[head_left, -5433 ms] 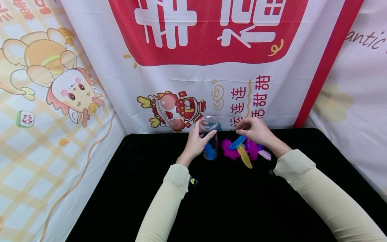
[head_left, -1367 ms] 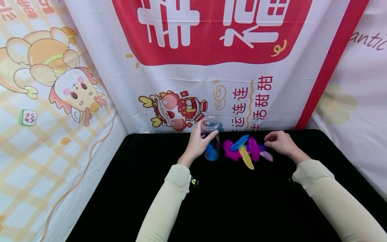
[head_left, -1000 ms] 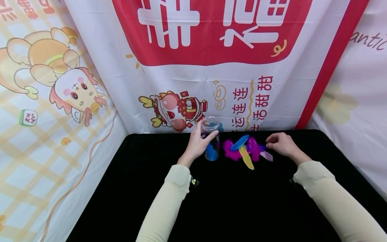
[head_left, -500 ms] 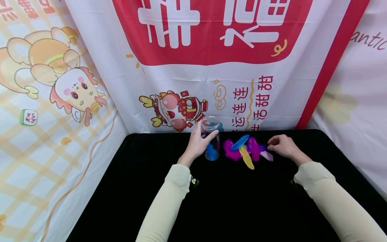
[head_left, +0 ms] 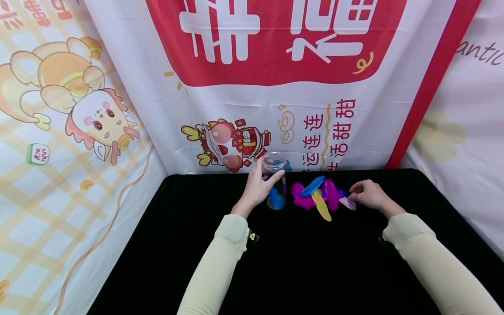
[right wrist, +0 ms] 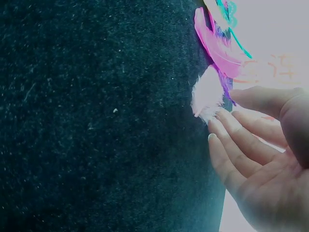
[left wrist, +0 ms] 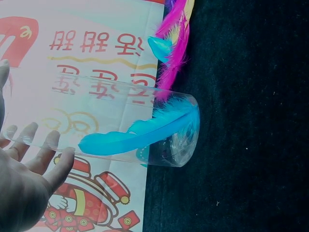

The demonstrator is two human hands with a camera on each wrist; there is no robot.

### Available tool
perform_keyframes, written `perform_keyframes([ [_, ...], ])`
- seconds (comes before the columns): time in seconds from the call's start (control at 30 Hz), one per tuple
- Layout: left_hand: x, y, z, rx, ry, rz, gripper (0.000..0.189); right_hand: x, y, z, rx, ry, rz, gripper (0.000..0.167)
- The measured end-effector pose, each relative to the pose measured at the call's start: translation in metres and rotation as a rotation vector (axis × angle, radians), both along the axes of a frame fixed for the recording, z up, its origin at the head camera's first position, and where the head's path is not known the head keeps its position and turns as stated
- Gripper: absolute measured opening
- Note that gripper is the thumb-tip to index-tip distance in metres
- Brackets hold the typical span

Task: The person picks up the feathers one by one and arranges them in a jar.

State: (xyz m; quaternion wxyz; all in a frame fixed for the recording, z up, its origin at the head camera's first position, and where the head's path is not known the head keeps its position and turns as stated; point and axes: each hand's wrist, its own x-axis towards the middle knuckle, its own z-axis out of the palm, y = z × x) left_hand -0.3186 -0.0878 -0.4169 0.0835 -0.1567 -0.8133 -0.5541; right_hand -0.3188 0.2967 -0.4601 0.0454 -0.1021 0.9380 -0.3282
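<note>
My left hand [head_left: 256,186] grips the upper part of a clear jar [head_left: 278,178], thumb on one side and fingers round the other. The jar stands upright and lidless near the table's back edge, and a bright blue feather [left wrist: 130,135] shows low inside it. Right of it lies a loose row of feathers: magenta [head_left: 301,197], blue [head_left: 313,186], yellow [head_left: 322,205] and purple [head_left: 342,191]. At the row's right end my right hand [head_left: 370,194] has its fingertips right at a pale pink feather [right wrist: 208,94]. Its thumb stands apart from the loosely extended fingers.
A black cloth covers the table [head_left: 299,267]. Directly behind its back edge hangs a white and red printed curtain [head_left: 232,100], close behind the jar and feathers. More printed sheets hang at left [head_left: 59,175] and right [head_left: 464,131].
My right hand has gone from over the feathers beside the jar to the row's right end, then down and nearer to the pale pink feather. My left hand keeps its grip on the jar.
</note>
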Motion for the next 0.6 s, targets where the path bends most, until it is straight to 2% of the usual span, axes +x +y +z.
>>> perform_keyframes([
  [0.2, 0.0003, 0.0005, 0.001, 0.003, -0.003, -0.001, 0.077, 0.0011, -0.0015, -0.0013, -0.042, -0.075, 0.005, 0.032],
  [0.6, 0.0018, 0.0, 0.001, 0.001, -0.007, -0.002, 0.078, 0.0006, -0.0036, -0.0079, -0.074, -0.136, -0.006, 0.026],
])
